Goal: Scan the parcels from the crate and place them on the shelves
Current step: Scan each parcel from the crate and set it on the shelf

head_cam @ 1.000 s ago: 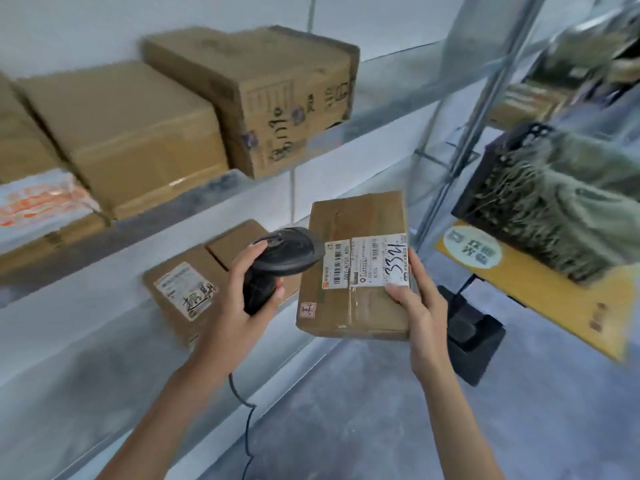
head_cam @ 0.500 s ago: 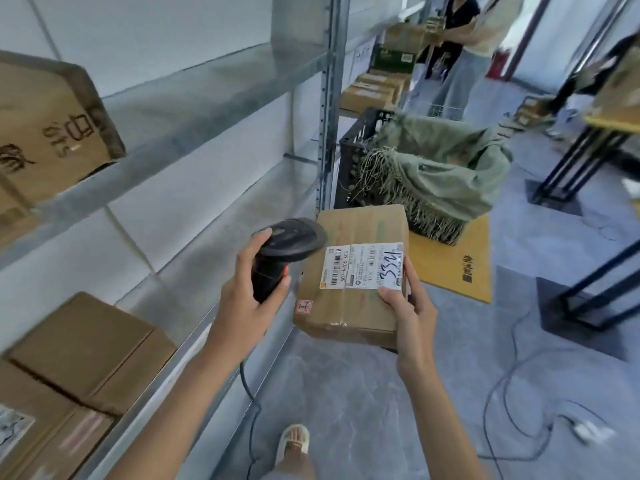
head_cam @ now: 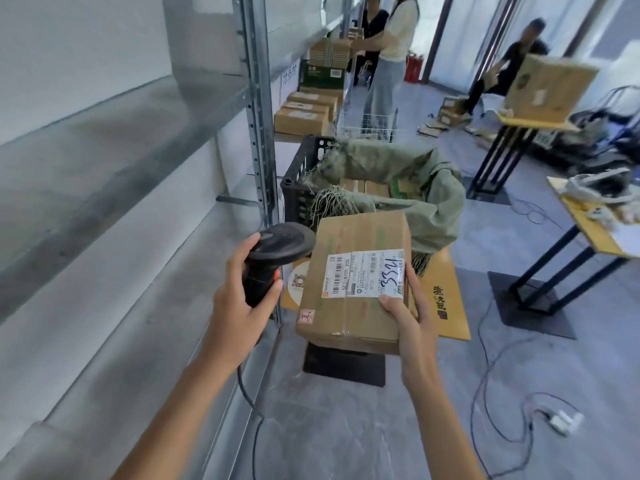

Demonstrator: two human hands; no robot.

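Box in my right hand: matt brown cardboard w/ glossy clear tape down the middle, white paper label. Scanner in my left hand: matt black plastic, orange trigger. Shelves: dull grey metal, smooth. Crate: black plastic lattice, lined w/ rough green woven sack, frayed edges. Floor: smooth grey, slight sheen.
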